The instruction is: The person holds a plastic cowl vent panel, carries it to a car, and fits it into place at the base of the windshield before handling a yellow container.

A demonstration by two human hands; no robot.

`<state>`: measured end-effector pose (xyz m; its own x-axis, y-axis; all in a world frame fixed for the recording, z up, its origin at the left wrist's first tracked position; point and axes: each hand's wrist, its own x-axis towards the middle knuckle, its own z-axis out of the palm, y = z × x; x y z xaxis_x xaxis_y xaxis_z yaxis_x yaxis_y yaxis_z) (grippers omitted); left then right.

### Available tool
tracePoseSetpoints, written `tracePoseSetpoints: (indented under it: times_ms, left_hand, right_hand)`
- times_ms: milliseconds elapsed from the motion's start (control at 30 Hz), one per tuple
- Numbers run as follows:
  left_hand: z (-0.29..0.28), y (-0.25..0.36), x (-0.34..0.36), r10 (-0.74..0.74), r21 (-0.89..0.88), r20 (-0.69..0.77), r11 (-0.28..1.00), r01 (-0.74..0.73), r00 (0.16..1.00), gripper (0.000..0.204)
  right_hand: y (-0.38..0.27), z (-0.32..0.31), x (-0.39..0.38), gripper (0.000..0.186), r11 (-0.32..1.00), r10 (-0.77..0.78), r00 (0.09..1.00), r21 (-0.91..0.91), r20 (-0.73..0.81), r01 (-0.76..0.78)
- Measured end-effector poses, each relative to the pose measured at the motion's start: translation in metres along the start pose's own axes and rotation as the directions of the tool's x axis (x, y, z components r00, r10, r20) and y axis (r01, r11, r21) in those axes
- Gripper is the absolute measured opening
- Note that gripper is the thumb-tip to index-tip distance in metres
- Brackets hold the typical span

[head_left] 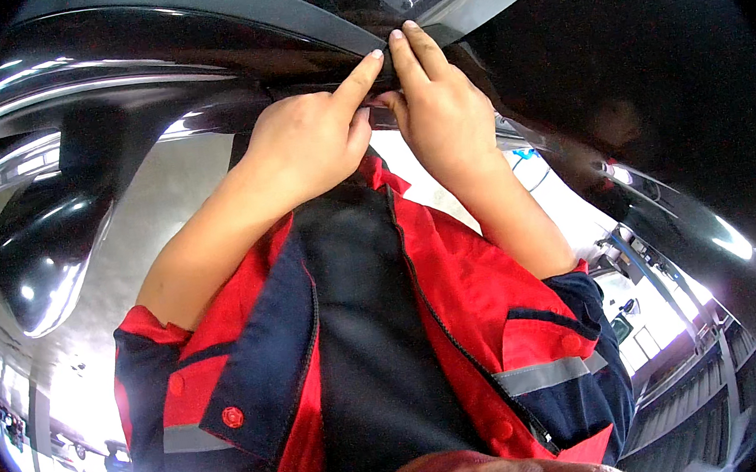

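My left hand (313,133) touches a dark trim strip (303,25) on a glossy black vehicle body with its stretched index finger; its other fingers curl lower, partly hidden. Beside it, my right hand (434,108) lays straight index and middle fingers on the same junction, near a pale grey curved edge (479,12). Its thumb bends inward at the lower lip, where any grip is hard to make out. The two hands are close, at the top centre of the head view.
A large black curved panel (633,48) fills the upper right. A glossy black rounded part, mirror-like, (43,250) juts out at left above a pale floor. Metal framework (718,367) stands at lower right. My red and navy jacket occupies the lower middle.
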<state>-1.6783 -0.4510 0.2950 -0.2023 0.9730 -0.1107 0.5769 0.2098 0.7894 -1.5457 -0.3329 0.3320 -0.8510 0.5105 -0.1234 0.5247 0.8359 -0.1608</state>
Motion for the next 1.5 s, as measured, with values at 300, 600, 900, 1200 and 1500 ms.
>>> tracePoseSetpoints:
  times_ms: [300,600,900,1200,1500]
  left_hand:
    - [-0.001,0.002,0.009,0.058,0.038,-0.019,0.998,-0.058,0.998,0.044]
    - [-0.006,0.032,0.004,0.385,0.190,-0.165,0.916,-0.353,0.908,0.043]
    - [0.014,0.024,0.019,0.387,0.521,-0.139,0.811,-0.265,0.911,0.040]
    - [0.010,0.019,0.023,0.485,0.515,-0.125,0.778,-0.361,0.866,0.032]
    - [0.016,0.038,0.070,0.379,0.426,0.002,0.837,-0.344,0.925,0.049]
  right_hand:
    - [0.010,0.013,-0.016,0.058,0.998,0.041,0.998,0.041,-0.052,-0.039]
    - [0.064,0.037,-0.100,0.039,0.865,0.456,0.890,0.243,-0.021,-0.438]
    - [0.085,0.038,-0.098,0.037,0.705,0.542,0.840,0.539,0.009,-0.461]
    - [0.043,0.009,-0.057,0.048,0.337,0.633,0.671,0.643,0.387,-0.688]
    - [0.057,0.027,-0.057,0.014,-0.398,0.488,0.693,0.842,0.531,-0.364]
